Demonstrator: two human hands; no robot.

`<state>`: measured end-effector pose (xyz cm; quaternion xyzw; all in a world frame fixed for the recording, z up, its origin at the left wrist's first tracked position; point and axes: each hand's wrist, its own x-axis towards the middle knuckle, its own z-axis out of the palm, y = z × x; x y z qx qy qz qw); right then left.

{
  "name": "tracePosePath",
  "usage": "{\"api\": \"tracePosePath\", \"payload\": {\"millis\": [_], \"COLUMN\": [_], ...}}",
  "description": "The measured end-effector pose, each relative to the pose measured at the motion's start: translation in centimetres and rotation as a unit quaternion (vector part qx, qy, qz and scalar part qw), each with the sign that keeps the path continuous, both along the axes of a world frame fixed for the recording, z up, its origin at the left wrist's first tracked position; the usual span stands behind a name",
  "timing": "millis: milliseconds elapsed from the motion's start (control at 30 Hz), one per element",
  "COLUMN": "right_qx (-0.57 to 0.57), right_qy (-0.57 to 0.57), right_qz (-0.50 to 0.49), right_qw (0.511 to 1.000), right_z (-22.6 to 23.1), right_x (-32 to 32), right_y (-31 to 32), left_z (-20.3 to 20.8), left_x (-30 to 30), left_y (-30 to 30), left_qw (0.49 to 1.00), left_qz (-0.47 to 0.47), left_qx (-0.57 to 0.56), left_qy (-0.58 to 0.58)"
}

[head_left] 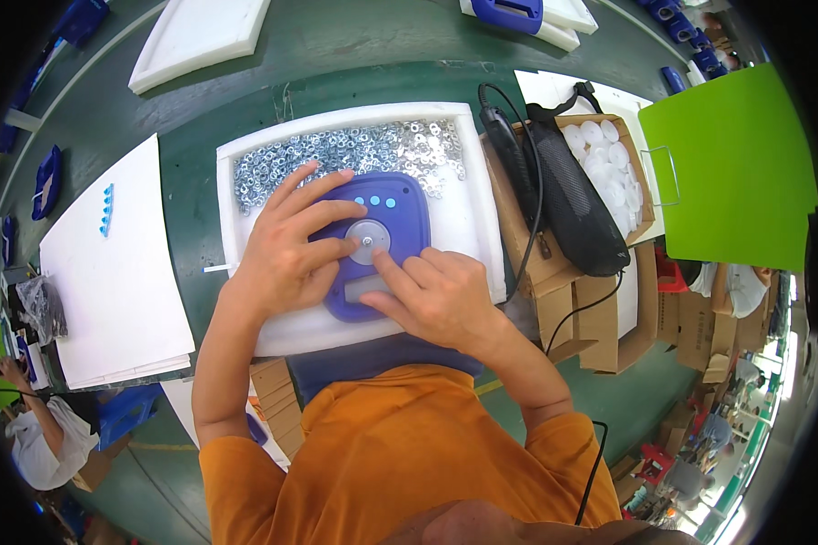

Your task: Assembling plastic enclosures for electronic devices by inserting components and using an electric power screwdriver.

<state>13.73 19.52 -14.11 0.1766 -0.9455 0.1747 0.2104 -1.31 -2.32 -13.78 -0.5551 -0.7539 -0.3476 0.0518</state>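
At the far left of the green tabletop (pixel 200 136) a stack of white foam sheets (pixel 118 272) lies flat, with a small row of light blue dots (pixel 107 209) on its top sheet. Another person in a white top (pixel 41 440) sits below that, at the lower left edge.

Just right of the sheets, straight in front of you, is a white foam tray (pixel 468 227). Its far half is covered with a loose heap of small metal washers (pixel 354 150). On its near half lies a blue plastic cover (pixel 382 245) with rounded corners, four light blue dots near its top edge and a round grey disc (pixel 369 240) in the middle.

Your left hand (pixel 286 250) lies flat on the left part of the cover, fingers spread and reaching to the disc, pressing down rather than gripping. Your right hand (pixel 436 295) rests on the cover's lower right part, fingers loosely curled, with the forefinger stretched out so its tip touches the disc's lower edge. Neither hand is closed around anything; they sit close together, almost meeting at the disc.

To the right of the tray a black power tool (pixel 509 150) with a cable lies on an open cardboard box (pixel 536 263), beside a black mesh pouch (pixel 573 204). Behind it are white round caps (pixel 609 168). Farthest right stands a bright green board (pixel 736 173).
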Motion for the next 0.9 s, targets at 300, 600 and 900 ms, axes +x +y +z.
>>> {"api": "tracePosePath", "payload": {"millis": [300,600,900], "right_qx": [0.01,-0.004,-0.023], "right_qy": [-0.007,-0.007,-0.019], "right_qz": [0.01,0.012,0.009], "right_qw": [1.0,1.0,1.0], "right_z": [0.13,0.08,0.06], "right_x": [-0.14,-0.27,-0.33], "right_y": [0.13,0.26,0.52], "left_z": [0.24,0.03,0.2], "left_x": [-0.05,0.02,-0.32], "left_y": [-0.06,-0.07,-0.09], "left_qw": [1.0,1.0,1.0], "left_qz": [0.009,0.011,-0.012], "left_qx": [-0.01,-0.01,-0.005], "left_qy": [0.006,0.008,0.0]}}
